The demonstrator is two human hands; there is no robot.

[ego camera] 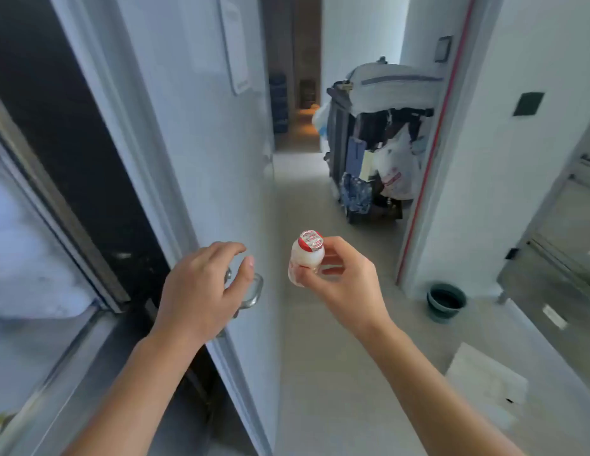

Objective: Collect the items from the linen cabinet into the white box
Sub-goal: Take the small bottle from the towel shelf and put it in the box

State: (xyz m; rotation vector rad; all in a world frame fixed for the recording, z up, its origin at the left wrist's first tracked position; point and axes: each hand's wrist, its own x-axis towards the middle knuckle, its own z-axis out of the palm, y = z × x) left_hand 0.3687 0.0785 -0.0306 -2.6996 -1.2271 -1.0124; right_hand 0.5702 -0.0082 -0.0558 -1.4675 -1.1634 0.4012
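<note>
A small bottle (305, 258) is held upright in the air above the floor (320, 357), pinched between the thumb and fingertips of the right hand (344, 278). Its body is pale, rounded plastic, topped by a red collar and a crinkled foil lid whose print is too blurred to be read; its lower part is covered by the fingers. To its left, the left hand (201, 287) is curled loosely, fingers apart, over a metal loop handle (254, 291) on a smooth white door (195, 143); contact cannot be told, since most of the handle is hidden. A dark round bucket (446, 301) is seen by the right wall, a loaded cart (379, 143) farther down the corridor. A flat white ribbed object (488, 376), partly blurred, lies on the floor at the right.
</note>
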